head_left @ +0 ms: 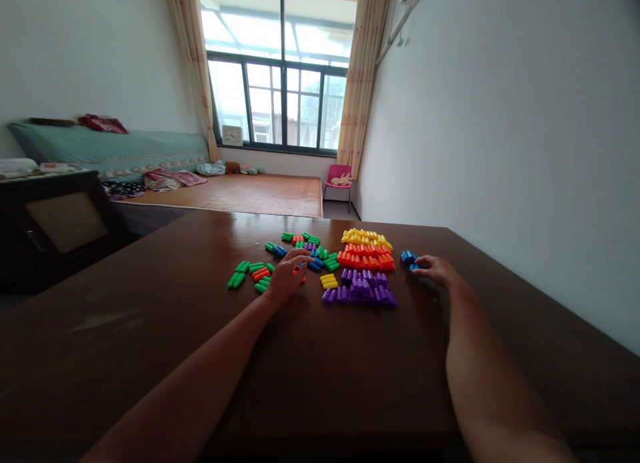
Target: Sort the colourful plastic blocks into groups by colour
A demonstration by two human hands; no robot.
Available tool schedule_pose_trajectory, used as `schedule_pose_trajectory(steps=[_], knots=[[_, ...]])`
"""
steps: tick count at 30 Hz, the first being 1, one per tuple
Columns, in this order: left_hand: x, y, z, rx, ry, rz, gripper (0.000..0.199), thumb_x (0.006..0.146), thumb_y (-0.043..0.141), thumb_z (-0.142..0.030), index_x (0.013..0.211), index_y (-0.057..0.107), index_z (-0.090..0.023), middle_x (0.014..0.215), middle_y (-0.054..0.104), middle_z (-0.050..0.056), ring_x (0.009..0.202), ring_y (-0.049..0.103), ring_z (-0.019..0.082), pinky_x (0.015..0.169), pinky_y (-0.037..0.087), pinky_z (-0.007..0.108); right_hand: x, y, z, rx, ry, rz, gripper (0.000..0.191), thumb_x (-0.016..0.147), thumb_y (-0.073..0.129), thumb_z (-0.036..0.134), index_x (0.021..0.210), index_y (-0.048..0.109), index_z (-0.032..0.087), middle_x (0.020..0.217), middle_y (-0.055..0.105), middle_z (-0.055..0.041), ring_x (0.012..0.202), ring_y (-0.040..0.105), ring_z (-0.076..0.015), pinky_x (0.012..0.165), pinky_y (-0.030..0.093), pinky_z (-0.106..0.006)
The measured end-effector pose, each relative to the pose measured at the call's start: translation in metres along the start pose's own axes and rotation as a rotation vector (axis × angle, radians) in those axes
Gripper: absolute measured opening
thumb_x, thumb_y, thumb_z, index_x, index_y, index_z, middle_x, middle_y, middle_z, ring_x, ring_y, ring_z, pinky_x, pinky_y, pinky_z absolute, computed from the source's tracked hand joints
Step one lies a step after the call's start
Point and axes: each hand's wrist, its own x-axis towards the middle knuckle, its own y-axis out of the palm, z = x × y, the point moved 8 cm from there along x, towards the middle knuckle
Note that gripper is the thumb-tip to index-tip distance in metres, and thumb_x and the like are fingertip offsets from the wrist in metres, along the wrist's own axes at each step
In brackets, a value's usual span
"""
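Observation:
Over the loose mixed pieces, my left hand (289,273) reaches with its fingers apart, near blue pieces (316,263) and a partly hidden orange one. My right hand (436,271) has its fingertips together on a small blue piece (413,267), beside other blue pieces (407,255). Between my hands lie rows of yellow pieces (367,237), orange pieces (367,257) and purple pieces (361,288). A small yellow group (329,281) sits left of the purple ones. Several green pieces (239,275) are scattered at the left.
The brown table (150,329) is glossy. Behind it are a bed (240,193), a pink chair (340,175) and a window. A dark cabinet (65,223) stands at the left, and a white wall (500,129) runs along the right.

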Motion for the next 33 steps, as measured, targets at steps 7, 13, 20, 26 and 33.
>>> schedule_pose_trajectory(steps=[7,13,20,26,33], knots=[[0.0,-0.001,-0.002,0.014,0.06,-0.005,0.026,0.086,0.046,-0.015,0.092,0.071,-0.022,0.106,0.067,0.005,0.103,0.062,0.017,0.095,0.05,0.033,-0.001,0.01,0.001,-0.05,-0.045,0.016,0.03,0.053,0.077,0.031,0.081,0.069,0.021,0.092,0.073,-0.005,0.083,0.068,-0.0213,0.076,0.052,-0.032],[0.005,-0.025,0.016,0.033,-0.019,-0.149,0.026,0.085,0.046,-0.014,0.087,0.07,-0.021,0.101,0.069,0.004,0.099,0.064,0.017,0.09,0.052,0.031,-0.006,0.002,-0.002,-0.239,-0.018,-0.135,0.016,0.061,0.071,0.033,0.068,0.063,0.021,0.071,0.069,-0.0006,0.066,0.064,-0.0163,0.061,0.047,-0.026],[0.001,-0.062,0.07,0.159,-0.284,-0.339,0.029,0.084,0.044,-0.014,0.099,0.069,-0.018,0.102,0.069,0.007,0.093,0.065,0.019,0.082,0.054,0.031,0.013,0.003,-0.017,-0.235,-0.033,-0.217,0.027,0.063,0.067,0.047,0.072,0.063,0.022,0.073,0.069,-0.0038,0.065,0.063,-0.0195,0.059,0.046,-0.03],[0.003,-0.025,0.073,0.395,-0.186,0.075,0.042,0.085,0.042,-0.007,0.115,0.067,-0.02,0.119,0.067,0.007,0.115,0.056,0.02,0.104,0.043,0.038,0.013,-0.007,0.006,-0.271,-0.112,-0.423,0.028,0.076,0.052,0.047,0.084,0.061,0.021,0.079,0.069,-0.0077,0.066,0.062,-0.0214,0.062,0.046,-0.034],[-0.003,0.009,0.058,0.457,-0.128,0.482,0.049,0.084,0.045,-0.011,0.124,0.062,-0.033,0.133,0.059,0.001,0.122,0.05,0.024,0.102,0.043,0.038,0.005,0.016,0.034,-0.361,-0.223,-0.331,0.026,0.078,0.05,0.042,0.087,0.063,0.022,0.08,0.069,-0.0067,0.069,0.063,-0.0216,0.066,0.046,-0.034]])
